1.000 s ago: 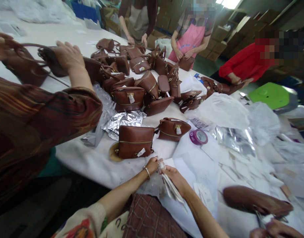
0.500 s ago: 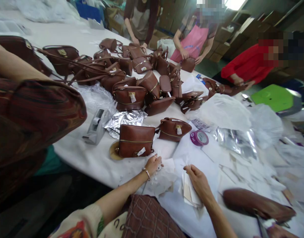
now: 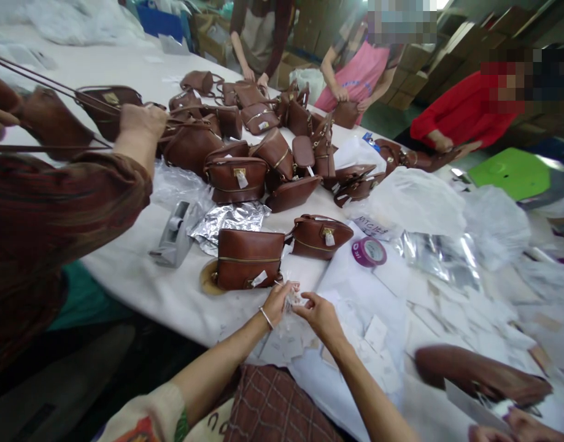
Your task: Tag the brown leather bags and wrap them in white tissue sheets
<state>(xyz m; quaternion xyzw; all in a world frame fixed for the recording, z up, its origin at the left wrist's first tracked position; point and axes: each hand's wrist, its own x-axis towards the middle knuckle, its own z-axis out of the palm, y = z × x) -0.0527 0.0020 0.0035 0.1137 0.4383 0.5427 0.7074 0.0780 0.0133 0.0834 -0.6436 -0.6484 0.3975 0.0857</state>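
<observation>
In front of my body, my left hand (image 3: pixel 278 302) is closed on a bunch of thin clear-white strings of hang tags. My right hand (image 3: pixel 319 314) meets it from the right, thumb and fingers pinched on the same strings. Pale paper hang tags (image 3: pixel 285 345) lie or hang just below my hands; I cannot tell which. More loose tags (image 3: pixel 376 331) lie to the right on white sheeting. Just beyond my left hand stands a brown zipped handbag (image 3: pixel 250 248) with a small white tag. A second brown handbag (image 3: pixel 321 238) sits behind it to the right.
A tape dispenser (image 3: pixel 173 236) and silver foil (image 3: pixel 231 224) are at left; a purple tape roll (image 3: pixel 369 252) lies ahead. Many brown handbags (image 3: pixel 235 178) are piled mid-table. A co-worker's arm (image 3: pixel 137 144) pulls bag straps at left. Another person's hands (image 3: pixel 507 426) work lower right.
My right hand has moved left to my left hand and no longer holds the fan of tags; loose tags lie on the sheeting. The co-worker at left has drawn bag straps leftward.
</observation>
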